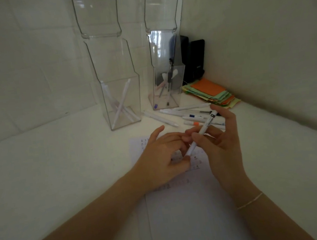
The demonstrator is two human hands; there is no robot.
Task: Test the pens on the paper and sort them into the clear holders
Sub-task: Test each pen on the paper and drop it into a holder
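Right hand [217, 143] pinches a white pen [202, 133] near mid-barrel between thumb and fingers. My left hand [163, 158] has its fingertips closed on the pen's lower end, seemingly at the cap or tip; I cannot tell which.

Pen's long axis runs diagonally: lower end toward me and left, upper end away and right, with a dark label near the top. It hangs above the paper [182, 205], not touching it. Both hands are on it; the left is nearer the writing end.

Judgement: uncapping or readying the tip, test stroke not yet made.

Paper carries small marks near its far edge. Beyond it, untested pens [182, 115] lie loose toward the tabletop's [61, 169] back right corner. The left clear holder [120, 102] contains white pens; the right clear holder [167, 87] contains several mixed pens.
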